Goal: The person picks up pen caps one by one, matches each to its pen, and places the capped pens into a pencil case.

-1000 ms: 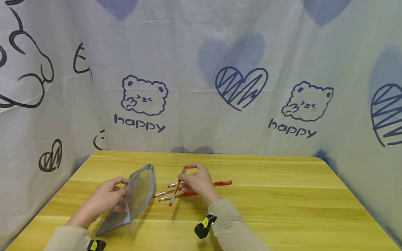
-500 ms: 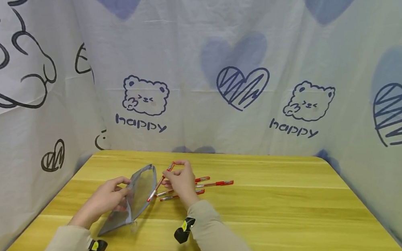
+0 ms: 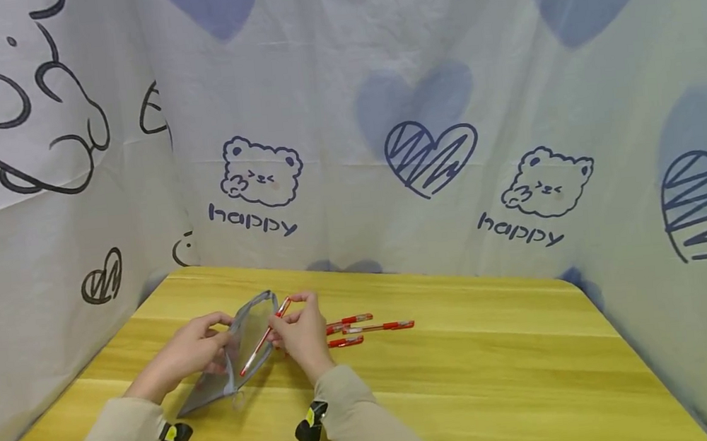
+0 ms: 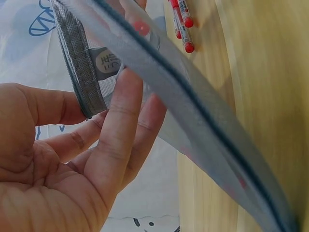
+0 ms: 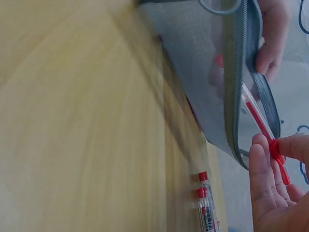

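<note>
A grey see-through mesh pouch [image 3: 202, 395] with a zipper stands propped on the table, its mouth parted toward the right. My left hand [image 3: 190, 350] holds the pouch by its far zipper edge, thumb and fingers on either side of it in the left wrist view. My right hand [image 3: 303, 335] pinches a red gel pen [image 3: 263, 344] near its capped end. The pen slants down, and in the right wrist view its clear barrel [image 5: 256, 113] reaches between the two zipper edges into the pouch. Behind the mesh, part of the pen shows dimly.
Several loose red pens [image 3: 379, 327] lie on the wooden table [image 3: 503, 376], just right of my right hand, which partly covers them. White cloth [image 3: 340, 215] with printed hearts and bears hangs behind the table and at both sides.
My right hand has carried the pen left from above the loose pens into the pouch's mouth. My left hand keeps its hold on the pouch.
</note>
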### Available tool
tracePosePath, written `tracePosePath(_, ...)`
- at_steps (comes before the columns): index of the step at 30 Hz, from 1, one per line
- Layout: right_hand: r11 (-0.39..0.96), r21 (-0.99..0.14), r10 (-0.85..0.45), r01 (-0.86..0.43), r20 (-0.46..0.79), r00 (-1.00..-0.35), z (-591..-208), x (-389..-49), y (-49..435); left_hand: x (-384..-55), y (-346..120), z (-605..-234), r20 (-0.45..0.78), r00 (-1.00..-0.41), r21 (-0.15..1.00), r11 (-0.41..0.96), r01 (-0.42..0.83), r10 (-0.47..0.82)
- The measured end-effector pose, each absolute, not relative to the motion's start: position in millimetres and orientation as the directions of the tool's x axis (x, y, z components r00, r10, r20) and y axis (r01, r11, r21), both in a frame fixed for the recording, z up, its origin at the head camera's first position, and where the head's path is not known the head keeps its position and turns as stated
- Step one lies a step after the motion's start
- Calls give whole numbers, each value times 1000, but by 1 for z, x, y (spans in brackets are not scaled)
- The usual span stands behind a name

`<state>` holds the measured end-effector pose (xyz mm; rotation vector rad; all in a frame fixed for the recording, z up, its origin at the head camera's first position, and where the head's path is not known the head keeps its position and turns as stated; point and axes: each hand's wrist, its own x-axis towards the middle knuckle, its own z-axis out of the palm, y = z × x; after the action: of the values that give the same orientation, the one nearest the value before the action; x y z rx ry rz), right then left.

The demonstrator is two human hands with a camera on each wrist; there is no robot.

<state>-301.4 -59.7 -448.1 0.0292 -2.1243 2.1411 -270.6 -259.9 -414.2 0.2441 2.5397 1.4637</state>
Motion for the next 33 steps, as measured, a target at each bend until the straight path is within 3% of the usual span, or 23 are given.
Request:
tracePosePath(18,61,-993,-6,-101,101,-995,-444,-287,-76,-273,-257,-414,-100,-969,867,497,28,228)
tracePosePath(33,52,-995,2,-81,82,-997,-438,-289,-64,-273,-259,-414,-78,-972,870,490,42,221)
